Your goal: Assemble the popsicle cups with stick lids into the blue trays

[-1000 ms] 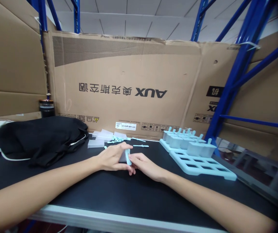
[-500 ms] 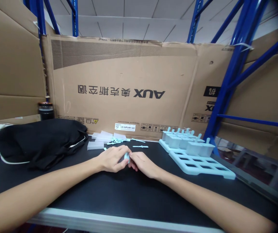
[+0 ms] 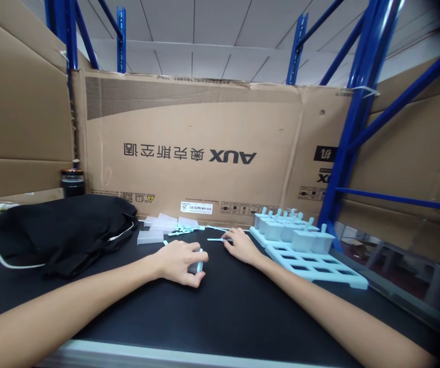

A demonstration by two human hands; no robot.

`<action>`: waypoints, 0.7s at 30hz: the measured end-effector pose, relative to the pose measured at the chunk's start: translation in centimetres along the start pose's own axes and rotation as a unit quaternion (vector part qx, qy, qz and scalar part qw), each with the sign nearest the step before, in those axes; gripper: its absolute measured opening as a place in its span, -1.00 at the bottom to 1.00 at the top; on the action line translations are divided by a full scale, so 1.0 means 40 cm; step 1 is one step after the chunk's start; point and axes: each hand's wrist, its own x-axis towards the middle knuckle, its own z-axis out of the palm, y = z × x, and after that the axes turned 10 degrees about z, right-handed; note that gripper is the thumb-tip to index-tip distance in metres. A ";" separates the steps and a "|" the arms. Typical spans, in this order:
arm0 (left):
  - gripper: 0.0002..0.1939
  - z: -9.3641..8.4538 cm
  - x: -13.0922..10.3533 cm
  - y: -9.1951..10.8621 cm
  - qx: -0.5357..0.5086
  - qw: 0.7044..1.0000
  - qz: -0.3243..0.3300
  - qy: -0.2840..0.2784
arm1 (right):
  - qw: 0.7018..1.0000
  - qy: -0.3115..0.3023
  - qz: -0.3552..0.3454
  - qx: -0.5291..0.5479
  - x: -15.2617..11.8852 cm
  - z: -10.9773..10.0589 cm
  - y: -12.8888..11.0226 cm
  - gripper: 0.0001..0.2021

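black tabletop [image 3: 227, 317]; greyish translucent mould [image 3: 193, 268], pale-blue end; slim pale-blue stick [image 3: 214, 239].

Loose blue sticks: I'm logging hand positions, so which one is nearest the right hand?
The stick at the fingertips of the right hand, lying apart from the pile; the other loose ones lie farther from that hand.

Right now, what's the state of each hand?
Left hand: closed around a translucent mold.
Right hand: at a light-blue stick; whether it grips cannot be told.

The right hand [image 3: 241, 246] (earlier against the left hand [image 3: 181, 262]) has moved to a pale-blue stick [image 3: 214, 239].
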 end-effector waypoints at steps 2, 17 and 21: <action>-0.71 0.000 -0.001 0.000 -0.003 1.000 -0.001 0.001 | 1.000 -0.004 -0.002 0.017 0.001 0.002 -0.002 -0.79; -0.57 0.001 -0.002 0.003 -0.355 0.913 -0.093 0.180 | 0.936 0.019 -0.021 0.351 -0.057 -0.158 -0.120 -0.73; -0.60 0.011 0.006 0.006 -0.407 0.891 -0.069 0.188 | 0.920 0.058 -0.031 0.385 -0.073 -0.189 -0.140 -0.73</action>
